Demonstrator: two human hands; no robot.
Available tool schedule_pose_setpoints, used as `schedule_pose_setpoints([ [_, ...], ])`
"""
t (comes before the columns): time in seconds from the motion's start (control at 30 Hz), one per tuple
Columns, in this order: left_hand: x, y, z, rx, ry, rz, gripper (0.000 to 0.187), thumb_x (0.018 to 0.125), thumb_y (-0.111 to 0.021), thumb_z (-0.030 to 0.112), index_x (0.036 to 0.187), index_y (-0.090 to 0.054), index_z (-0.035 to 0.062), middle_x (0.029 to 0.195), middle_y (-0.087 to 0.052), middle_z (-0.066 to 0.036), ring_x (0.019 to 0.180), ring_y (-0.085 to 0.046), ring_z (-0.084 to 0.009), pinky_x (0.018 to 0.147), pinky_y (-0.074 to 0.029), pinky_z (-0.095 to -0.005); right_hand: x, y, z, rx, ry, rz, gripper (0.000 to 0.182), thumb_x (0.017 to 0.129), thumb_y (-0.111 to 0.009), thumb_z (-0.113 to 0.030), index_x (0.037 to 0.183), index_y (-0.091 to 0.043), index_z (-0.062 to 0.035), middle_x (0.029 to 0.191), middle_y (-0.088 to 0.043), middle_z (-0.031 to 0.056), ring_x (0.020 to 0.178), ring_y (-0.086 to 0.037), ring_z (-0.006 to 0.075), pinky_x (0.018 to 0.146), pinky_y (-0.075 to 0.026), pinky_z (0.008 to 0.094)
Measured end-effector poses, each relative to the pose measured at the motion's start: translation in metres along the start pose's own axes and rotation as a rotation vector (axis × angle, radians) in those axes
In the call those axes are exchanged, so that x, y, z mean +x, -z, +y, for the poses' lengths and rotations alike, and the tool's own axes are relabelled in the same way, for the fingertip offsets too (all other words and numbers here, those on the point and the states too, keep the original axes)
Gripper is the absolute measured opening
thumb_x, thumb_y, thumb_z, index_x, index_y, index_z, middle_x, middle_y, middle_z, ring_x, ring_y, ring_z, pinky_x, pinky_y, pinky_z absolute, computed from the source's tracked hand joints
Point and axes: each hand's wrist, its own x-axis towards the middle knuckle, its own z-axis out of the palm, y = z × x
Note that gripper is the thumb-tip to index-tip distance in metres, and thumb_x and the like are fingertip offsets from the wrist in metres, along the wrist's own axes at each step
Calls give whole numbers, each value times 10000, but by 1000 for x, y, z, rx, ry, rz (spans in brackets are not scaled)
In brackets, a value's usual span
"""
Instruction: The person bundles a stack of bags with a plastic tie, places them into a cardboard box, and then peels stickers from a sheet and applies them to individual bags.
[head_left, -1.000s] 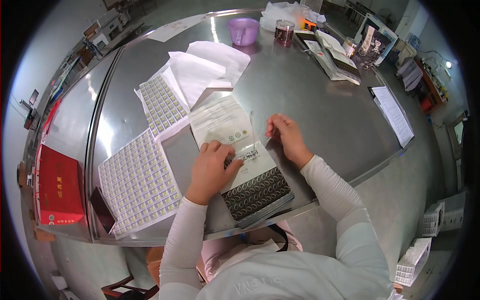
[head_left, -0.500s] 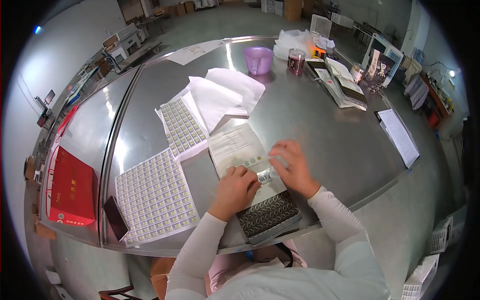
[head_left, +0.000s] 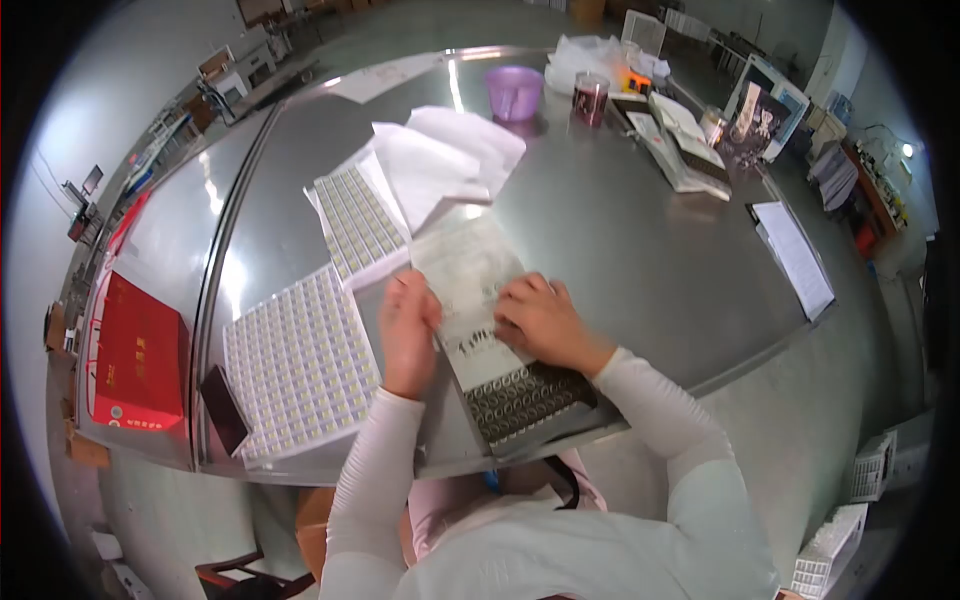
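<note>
A flat packaging pouch, pale with printed text and a dark, ring-patterned lower band, lies in front of me at the table's near edge. More flat pouches seem to be stacked under it. My right hand rests on its right side, fingers bent but apart, touching the surface. Beside the pouch's left edge, my left hand is raised and blurred, its fingers curled in. Whether anything small is between them is hidden. Left of that hand lies a large sheet of small printed stickers, with a second sticker sheet behind it.
A dark phone-like slab leans by the large sheet, near a red gift bag. White papers, a purple measuring cup and a jar stand farther back. A clipboard lies at the right edge.
My left hand has moved from the pouch's middle to beyond its left edge. My right hand has come left and down onto the pouch. The camera view has tilted slightly.
</note>
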Motion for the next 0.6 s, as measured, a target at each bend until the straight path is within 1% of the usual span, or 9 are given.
schedule_pose_setpoints([
  [0.03, 5, 4, 7, -113, -27, 26, 181, 977, -504, 250, 883, -496, 95, 633, -366, 45, 549, -334, -70, 502, -324, -243, 7, 1, -1, -24, -6, -18, 216, 791, -687, -254, 895, -605, -83, 1075, -513, 54, 1108, -453, 266, 904, -392, 597],
  [0.13, 11, 18, 18, -143, -133, 120, 193, 976, -529, 272, 865, -498, 118, 583, -343, 61, 504, -304, -53, 476, -290, -223, 18, 4, -7, -30, -23, -95, 201, 807, -672, -248, 875, -602, -72, 1053, -512, 59, 1099, -461, 270, 934, -379, 604],
  [0.23, 13, 19, 25, -148, -187, 190, 201, 973, -533, 272, 846, -493, 122, 564, -306, 64, 486, -279, -56, 467, -278, -221, 22, 0, -6, -136, 72, -106, 202, 837, -643, -240, 915, -594, -60, 1078, -513, 63, 1096, -467, 278, 950, -366, 606],
  [0.37, 3, 43, 42, -255, -202, 184, 234, 995, -472, 267, 809, -473, 125, 602, -320, 57, 483, -252, -50, 446, -212, -233, 17, -12, 2, -112, 92, 43, 207, 873, -600, -226, 995, -572, -61, 1112, -535, 68, 1081, -499, 277, 962, -356, 596],
  [0.4, -3, 50, 49, -202, -207, 224, 270, 1005, -446, 276, 783, -459, 123, 621, -334, 51, 483, -246, -45, 445, -190, -236, 15, -15, 4, -107, 88, 82, 205, 881, -589, -224, 1010, -566, -66, 1117, -544, 72, 1075, -510, 277, 967, -352, 595],
  [0.43, -9, 57, 54, -179, -231, 186, 296, 1009, -450, 291, 767, -451, 120, 626, -339, 48, 477, -242, -43, 440, -184, -229, 12, -19, 5, -101, 83, 121, 204, 889, -577, -222, 1026, -561, -71, 1122, -554, 76, 1070, -520, 277, 971, -347, 593],
  [0.5, -24, 68, 64, -15, -245, 238, 330, 1011, -453, 314, 745, -443, 119, 614, -338, 51, 471, -238, -39, 430, -180, -224, 11, -26, 8, -79, 35, 188, 173, 906, -552, -207, 1024, -561, -81, 1110, -579, 75, 1052, -539, 274, 980, -337, 588],
  [0.53, -29, 81, 64, 44, -275, 176, 352, 1009, -463, 319, 720, -454, 118, 597, -346, 53, 467, -244, -34, 419, -187, -219, 11, -28, 8, -65, 12, 221, 159, 914, -539, -200, 1023, -561, -87, 1104, -592, 74, 1043, -548, 272, 985, -332, 586],
  [0.6, -41, 98, 63, 220, -266, 214, 361, 1009, -466, 313, 703, -452, 121, 590, -353, 55, 468, -249, -30, 419, -185, -215, 11, -20, 9, 116, -122, 208, 145, 926, -512, -189, 1020, -561, -90, 1100, -606, 69, 1034, -556, 272, 972, -333, 568],
])
